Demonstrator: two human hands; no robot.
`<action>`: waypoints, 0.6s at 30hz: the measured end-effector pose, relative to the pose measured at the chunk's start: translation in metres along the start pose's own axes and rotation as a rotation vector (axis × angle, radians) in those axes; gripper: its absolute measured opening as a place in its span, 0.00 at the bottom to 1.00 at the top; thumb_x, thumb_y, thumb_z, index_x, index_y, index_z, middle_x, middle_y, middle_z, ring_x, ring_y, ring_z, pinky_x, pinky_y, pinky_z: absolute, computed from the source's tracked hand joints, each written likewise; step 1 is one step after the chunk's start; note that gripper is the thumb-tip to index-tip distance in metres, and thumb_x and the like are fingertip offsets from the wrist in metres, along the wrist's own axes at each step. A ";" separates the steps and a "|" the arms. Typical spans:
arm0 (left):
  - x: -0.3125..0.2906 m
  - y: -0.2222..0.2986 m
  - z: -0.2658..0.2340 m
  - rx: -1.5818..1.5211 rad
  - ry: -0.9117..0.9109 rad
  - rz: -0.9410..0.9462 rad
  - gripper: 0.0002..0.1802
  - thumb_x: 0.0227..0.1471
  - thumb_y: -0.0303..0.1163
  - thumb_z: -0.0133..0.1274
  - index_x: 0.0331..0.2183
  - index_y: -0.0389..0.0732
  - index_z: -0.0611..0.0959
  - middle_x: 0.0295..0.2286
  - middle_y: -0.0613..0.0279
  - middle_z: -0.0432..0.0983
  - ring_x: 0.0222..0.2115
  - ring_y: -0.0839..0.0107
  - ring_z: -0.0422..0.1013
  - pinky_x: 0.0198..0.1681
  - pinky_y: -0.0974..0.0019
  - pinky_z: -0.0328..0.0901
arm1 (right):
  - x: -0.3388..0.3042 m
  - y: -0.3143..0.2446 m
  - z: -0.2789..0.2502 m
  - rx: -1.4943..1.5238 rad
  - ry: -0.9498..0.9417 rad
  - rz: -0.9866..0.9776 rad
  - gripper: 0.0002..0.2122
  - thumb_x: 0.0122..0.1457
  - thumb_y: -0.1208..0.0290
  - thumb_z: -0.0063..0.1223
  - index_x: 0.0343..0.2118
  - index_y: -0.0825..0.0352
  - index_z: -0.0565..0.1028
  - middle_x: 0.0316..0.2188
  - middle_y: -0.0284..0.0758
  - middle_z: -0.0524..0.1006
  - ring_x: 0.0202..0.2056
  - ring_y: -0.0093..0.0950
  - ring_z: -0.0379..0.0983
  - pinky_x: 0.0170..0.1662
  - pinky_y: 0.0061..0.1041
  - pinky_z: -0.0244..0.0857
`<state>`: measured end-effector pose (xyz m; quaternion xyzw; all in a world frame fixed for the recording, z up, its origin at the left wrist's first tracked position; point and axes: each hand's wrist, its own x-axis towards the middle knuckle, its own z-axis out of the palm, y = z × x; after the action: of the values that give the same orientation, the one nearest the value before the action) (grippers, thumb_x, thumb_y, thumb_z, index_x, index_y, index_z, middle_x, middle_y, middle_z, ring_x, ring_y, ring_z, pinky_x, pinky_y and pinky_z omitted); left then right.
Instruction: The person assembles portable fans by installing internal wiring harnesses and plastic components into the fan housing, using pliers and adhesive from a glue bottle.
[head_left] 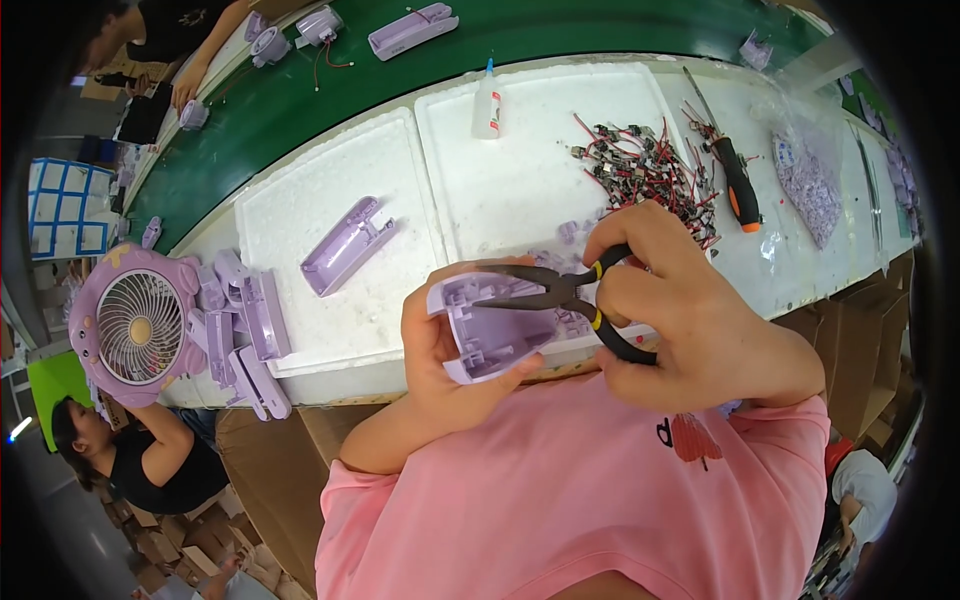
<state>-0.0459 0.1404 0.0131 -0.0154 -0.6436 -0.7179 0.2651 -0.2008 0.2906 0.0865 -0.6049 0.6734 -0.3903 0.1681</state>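
Note:
My left hand (437, 350) is wrapped round a purple plastic housing (505, 340), its hollow inside facing up. My right hand (665, 305) grips a pair of long-nose pliers (563, 290) by the black and yellow handles. The plier jaws are apart and reach over the housing's open end; whether they touch anything inside it, I cannot tell. Just beyond my right hand lies a heap of small circuit boards with red and black wires (650, 165). Small purple plastic parts (572, 232) are scattered beside the pliers, partly hidden by my hands.
Another purple housing (350, 245) lies on the white foam board (290, 210). A glue bottle (487, 105), a screwdriver (737, 185) and a bag of small purple parts (808, 180) are around. At left stand a purple fan (138, 325) and stacked housings (262, 315). Behind runs a green conveyor (390, 80); co-workers sit at left.

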 end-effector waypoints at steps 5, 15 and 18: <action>0.001 -0.001 0.000 -0.001 -0.010 0.031 0.39 0.40 0.17 0.60 0.50 0.38 0.57 0.48 0.40 0.62 0.49 0.55 0.65 0.48 0.57 0.65 | 0.000 0.000 -0.001 -0.004 0.002 -0.006 0.12 0.32 0.80 0.54 0.20 0.66 0.63 0.35 0.44 0.65 0.31 0.36 0.59 0.35 0.29 0.55; 0.002 -0.001 -0.001 0.047 -0.016 0.051 0.40 0.39 0.18 0.61 0.51 0.40 0.56 0.48 0.38 0.62 0.49 0.55 0.65 0.47 0.57 0.66 | 0.000 -0.001 0.000 0.011 -0.018 0.006 0.11 0.32 0.80 0.53 0.21 0.66 0.63 0.35 0.45 0.65 0.33 0.37 0.60 0.37 0.30 0.56; 0.001 -0.001 -0.002 0.077 -0.024 0.059 0.42 0.39 0.17 0.61 0.52 0.40 0.55 0.48 0.38 0.62 0.49 0.54 0.65 0.47 0.57 0.66 | 0.000 0.001 0.000 0.030 -0.009 -0.017 0.12 0.32 0.80 0.53 0.22 0.66 0.63 0.35 0.45 0.65 0.33 0.38 0.61 0.37 0.31 0.57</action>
<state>-0.0467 0.1380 0.0120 -0.0330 -0.6730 -0.6842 0.2789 -0.2015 0.2904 0.0853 -0.6099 0.6615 -0.3990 0.1766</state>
